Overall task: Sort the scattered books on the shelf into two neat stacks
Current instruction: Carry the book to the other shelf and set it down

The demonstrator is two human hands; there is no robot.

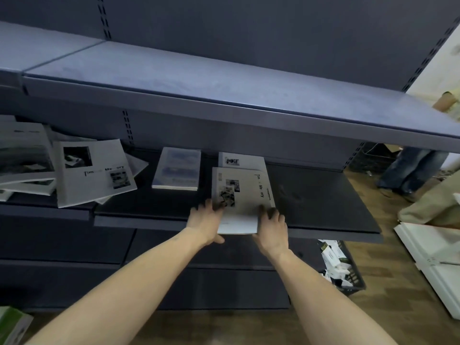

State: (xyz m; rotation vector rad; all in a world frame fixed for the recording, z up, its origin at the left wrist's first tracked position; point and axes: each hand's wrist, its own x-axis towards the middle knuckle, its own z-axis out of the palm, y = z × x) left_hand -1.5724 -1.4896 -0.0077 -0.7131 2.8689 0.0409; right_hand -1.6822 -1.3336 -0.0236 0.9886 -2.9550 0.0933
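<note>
Books, scattered, far left of the shelf (323,195): a loose overlapping heap (27,158) at the left end, with a white "Time Memory" copy (94,173) lying askew on its right side. Book, pale blue cover (177,169): lying flat and alone, toward the back edge, left of centre. Book under it or not, I cannot tell.

Book in hand (240,195): a second white "Time Memory" copy, flat, at the front edge near the middle, its near end overhanging the lip. It sits on top of another white book (239,159) whose far end shows behind it.

Step in hand, as I judge it: squaring this copy onto the one beneath, starting a stack. Next move calls for pushing it back until the edges line up, then fetching from the left heap.

My left hand (206,220): fingers curled over the book's left near corner, thumb below the edge. My right hand (272,225): fingers bent down onto the right near corner. Both hold the book between them, close-set.
</note>
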